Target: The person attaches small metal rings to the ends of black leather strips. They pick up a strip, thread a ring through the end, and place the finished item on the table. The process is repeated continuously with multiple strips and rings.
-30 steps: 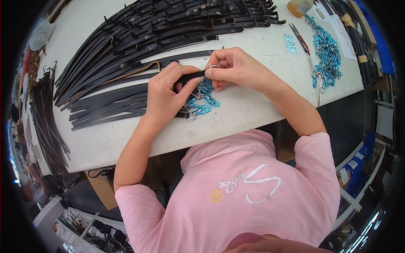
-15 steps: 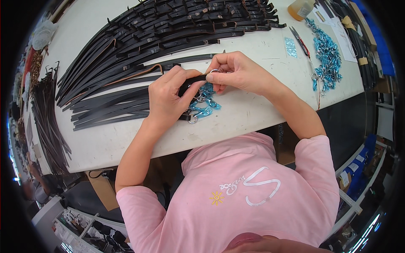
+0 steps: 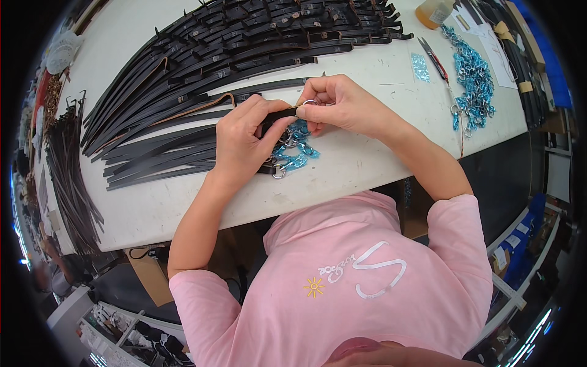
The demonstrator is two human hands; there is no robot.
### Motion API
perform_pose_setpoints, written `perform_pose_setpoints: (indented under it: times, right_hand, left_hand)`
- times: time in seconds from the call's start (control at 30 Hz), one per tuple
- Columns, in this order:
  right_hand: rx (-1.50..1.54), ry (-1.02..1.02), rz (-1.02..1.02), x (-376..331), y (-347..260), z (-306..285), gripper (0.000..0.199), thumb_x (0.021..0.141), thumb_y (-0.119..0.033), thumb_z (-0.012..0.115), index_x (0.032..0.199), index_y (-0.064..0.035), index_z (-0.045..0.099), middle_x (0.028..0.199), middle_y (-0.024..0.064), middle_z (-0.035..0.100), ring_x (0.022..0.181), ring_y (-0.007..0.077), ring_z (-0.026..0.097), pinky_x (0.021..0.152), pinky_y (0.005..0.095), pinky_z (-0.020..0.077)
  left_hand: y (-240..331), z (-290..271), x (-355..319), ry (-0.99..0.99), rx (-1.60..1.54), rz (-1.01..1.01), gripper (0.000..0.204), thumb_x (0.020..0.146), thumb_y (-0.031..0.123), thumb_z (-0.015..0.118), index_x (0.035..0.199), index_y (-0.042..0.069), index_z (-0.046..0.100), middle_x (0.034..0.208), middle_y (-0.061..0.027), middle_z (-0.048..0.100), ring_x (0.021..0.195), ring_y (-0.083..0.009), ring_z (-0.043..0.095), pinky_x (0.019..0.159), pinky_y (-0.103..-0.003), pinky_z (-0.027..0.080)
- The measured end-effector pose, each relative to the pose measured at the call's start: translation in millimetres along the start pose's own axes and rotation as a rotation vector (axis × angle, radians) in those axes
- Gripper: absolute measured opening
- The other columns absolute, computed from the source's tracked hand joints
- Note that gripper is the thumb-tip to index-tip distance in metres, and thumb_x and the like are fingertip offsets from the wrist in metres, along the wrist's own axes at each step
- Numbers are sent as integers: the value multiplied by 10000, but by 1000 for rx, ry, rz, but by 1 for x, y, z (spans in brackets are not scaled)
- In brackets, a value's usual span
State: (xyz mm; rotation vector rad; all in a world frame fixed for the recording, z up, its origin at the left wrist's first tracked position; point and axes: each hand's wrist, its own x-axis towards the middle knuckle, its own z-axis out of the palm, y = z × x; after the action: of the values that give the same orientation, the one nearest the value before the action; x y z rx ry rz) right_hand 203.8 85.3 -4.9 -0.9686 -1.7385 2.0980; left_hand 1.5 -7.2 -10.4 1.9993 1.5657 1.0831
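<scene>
Left hand [image 3: 241, 144] and right hand [image 3: 339, 107] both pinch a black strap [image 3: 280, 114] above blue clips [image 3: 298, 153] on the table [image 3: 367, 165].

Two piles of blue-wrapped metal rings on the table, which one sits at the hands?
The small pile right under the left hand and right hand, near the table's front edge. The bigger pile lies far right, beside the scissors, untouched.
</scene>
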Motion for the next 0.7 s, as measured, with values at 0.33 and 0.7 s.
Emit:
perform_pose_setpoints:
  times: [0.33,0.7]
  right_hand:
    - [-6,14,-23,-1,-1,0,189,934,-167,710,976,2,634,784,34,660,705,91,651,708,251,579]
    - [-3,61,-44,3,1,-1,169,936,-159,696,950,-4,629,777,34,660,701,91,651,688,242,563]
  left_hand:
    - [3,-18,11,-147,5,0,136,977,75,613,1031,-10,705,755,-55,588,649,-148,511,609,-293,428]
    - [13,-14,19,-192,-88,-210,169,989,104,547,952,-24,650,762,-159,649,690,-310,643,647,-382,475]
